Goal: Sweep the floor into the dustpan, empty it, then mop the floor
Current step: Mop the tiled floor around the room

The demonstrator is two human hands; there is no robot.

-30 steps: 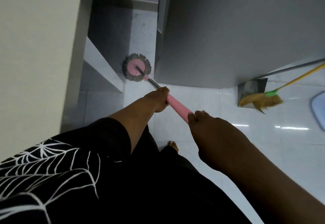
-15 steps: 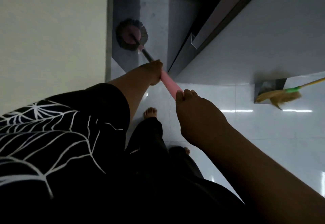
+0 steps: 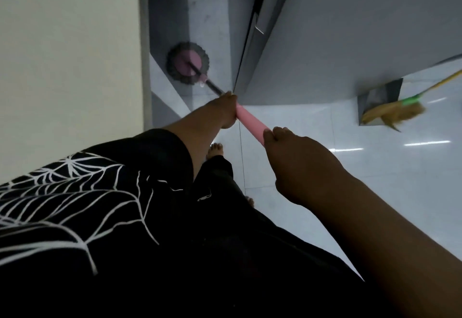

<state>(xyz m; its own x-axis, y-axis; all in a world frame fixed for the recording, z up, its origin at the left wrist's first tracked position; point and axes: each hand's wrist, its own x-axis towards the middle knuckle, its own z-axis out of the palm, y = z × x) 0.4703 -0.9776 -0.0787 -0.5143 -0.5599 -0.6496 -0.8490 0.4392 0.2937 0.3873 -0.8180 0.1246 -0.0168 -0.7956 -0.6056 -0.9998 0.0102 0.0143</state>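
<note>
Seen from above, the person's left hand (image 3: 226, 109) was closed around the mop handle (image 3: 250, 124) low down, its grip steering, while the right hand (image 3: 297, 167) clamped the pink sleeve higher up to push. This spread let the round mop head (image 3: 188, 64) reach flat into the narrow, dim gap between the wall (image 3: 70, 55) and a grey cabinet (image 3: 350, 30). The broom (image 3: 395, 112) lay across what seemed to be the dustpan (image 3: 380, 97), set aside on the floor (image 3: 375, 180), likely finished with.
</note>
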